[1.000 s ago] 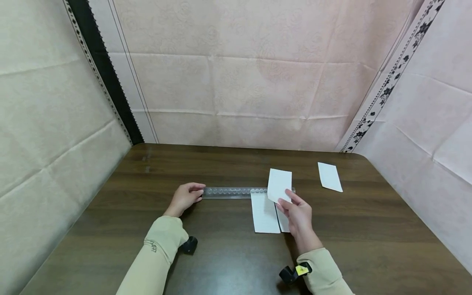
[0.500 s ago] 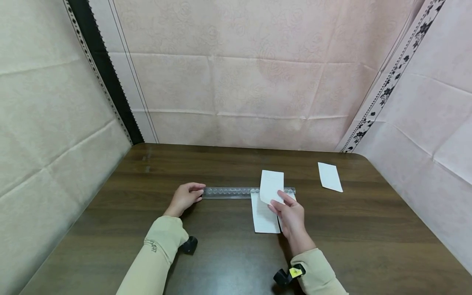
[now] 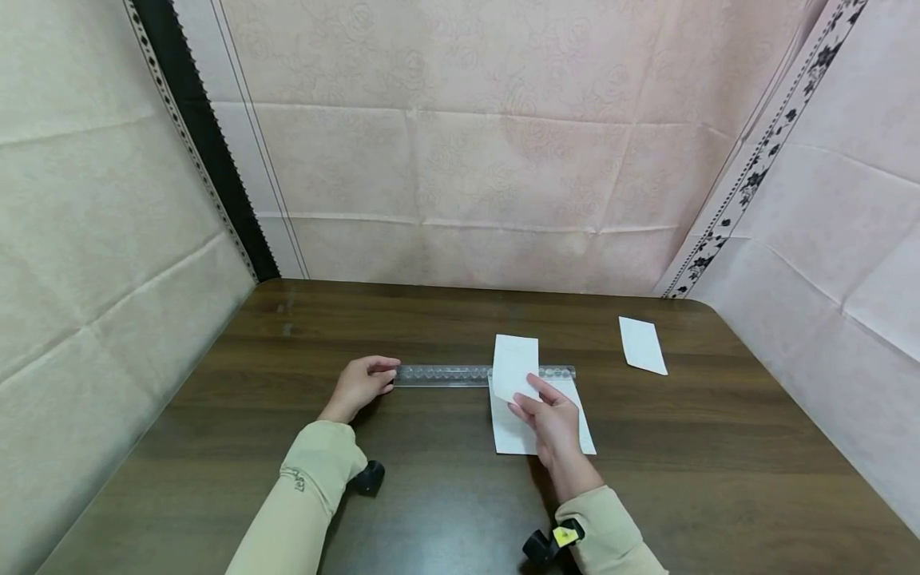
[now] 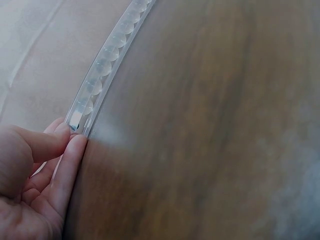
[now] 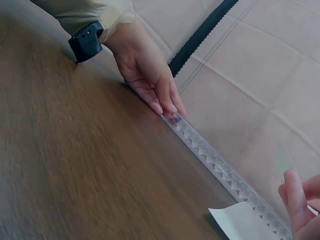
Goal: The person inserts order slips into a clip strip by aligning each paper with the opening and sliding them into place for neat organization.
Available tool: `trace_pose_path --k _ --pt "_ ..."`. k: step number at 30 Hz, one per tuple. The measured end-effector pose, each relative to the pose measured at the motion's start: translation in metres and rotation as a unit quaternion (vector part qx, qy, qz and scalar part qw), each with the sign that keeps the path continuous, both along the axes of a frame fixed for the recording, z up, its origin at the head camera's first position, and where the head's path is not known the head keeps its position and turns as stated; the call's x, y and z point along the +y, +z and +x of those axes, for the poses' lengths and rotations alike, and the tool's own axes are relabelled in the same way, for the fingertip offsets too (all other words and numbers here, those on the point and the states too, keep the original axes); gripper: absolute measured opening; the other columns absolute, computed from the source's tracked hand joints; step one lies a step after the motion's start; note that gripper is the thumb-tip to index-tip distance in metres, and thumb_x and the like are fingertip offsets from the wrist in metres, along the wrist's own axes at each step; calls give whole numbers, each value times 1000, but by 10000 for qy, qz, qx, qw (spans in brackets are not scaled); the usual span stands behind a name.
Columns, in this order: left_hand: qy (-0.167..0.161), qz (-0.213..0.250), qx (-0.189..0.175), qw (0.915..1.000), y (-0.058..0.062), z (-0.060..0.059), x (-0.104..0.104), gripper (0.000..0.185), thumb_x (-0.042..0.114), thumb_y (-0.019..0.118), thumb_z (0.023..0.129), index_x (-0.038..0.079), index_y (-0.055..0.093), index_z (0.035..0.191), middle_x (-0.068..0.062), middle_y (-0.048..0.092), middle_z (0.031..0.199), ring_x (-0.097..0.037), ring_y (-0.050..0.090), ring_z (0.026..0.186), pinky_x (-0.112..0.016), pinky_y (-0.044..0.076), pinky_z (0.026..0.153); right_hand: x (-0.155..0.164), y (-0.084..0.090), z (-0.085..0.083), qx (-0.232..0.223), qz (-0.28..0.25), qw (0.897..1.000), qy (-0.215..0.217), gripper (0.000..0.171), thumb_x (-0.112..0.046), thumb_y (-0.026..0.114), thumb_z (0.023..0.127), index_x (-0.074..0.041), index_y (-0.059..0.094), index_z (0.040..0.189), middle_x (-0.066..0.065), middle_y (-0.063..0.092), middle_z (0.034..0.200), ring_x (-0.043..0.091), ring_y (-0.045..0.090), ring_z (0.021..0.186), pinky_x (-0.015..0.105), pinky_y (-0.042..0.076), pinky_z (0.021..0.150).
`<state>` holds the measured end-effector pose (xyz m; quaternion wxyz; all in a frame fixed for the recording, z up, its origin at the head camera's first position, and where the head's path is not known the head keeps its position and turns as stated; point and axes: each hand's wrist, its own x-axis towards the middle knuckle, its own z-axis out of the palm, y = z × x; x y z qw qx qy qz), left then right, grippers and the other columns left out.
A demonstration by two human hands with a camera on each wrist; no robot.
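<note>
A small white rectangular slip of paper (image 3: pixel 515 366) stands nearly upright at the middle of the dark brown wooden table (image 3: pixel 431 511), its top edge tipped away toward twelve o'clock. It is plain and uncreased, faint lines just visible on its face. The right hand (image 3: pixel 549 419) pinches it at the lower edge, thumb and fingers (image 3: pixel 523 407) curled onto the paper, the rest of the hand raised off the table.

Beneath that hand lies a larger white sheet of paper (image 3: pixel 512 431), flat on the wood, its far edge tucked up against a long clear plastic ruler (image 3: pixel 460 374) with a row of round bumps along it. The ruler runs from nine to three o'clock across the table. The held slip crosses in front of the ruler's right part.

Over at the ruler's nine o'clock end, the left hand (image 3: pixel 357 386) rests on the table. The left wrist view shows its fingers (image 4: pixel 67 160) loosely bent, their tips touching the ruler's end, thumb lying over them. The right wrist view confirms those fingertips laid on the ruler's end.

At two o'clock from the held slip, well apart, another small white paper rectangle (image 3: pixel 643 344) lies flat near the table's far right corner.
</note>
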<state>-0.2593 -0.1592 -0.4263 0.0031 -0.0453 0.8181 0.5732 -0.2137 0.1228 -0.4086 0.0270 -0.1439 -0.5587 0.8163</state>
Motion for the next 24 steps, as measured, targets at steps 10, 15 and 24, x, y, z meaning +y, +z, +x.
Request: trace_pose_path --k 10,15,24 --pt "-12 29 21 10000 -1 -1 0 23 4 61 90 0 65 112 -17 62 112 -18 60 89 -26 54 74 -10 0 2 -134 82 9998 106 51 19 59 80 10 48 129 26 24 145 11 62 72 27 55 69" --pt "-22 31 20 10000 -1 -1 0 23 4 61 90 0 65 112 -16 62 111 -18 61 89 -26 54 74 -14 -1 4 -125 63 9998 131 50 19 58 80 10 48 128 27 24 145 11 63 69 27 56 69" --pt "-19 91 24 10000 -1 -1 0 23 3 61 90 0 65 111 -17 62 111 -17 61 88 -25 54 74 -22 -2 7 -108 53 9996 240 49 18 58 81 10 49 128 28 27 142 11 63 67 26 56 68"
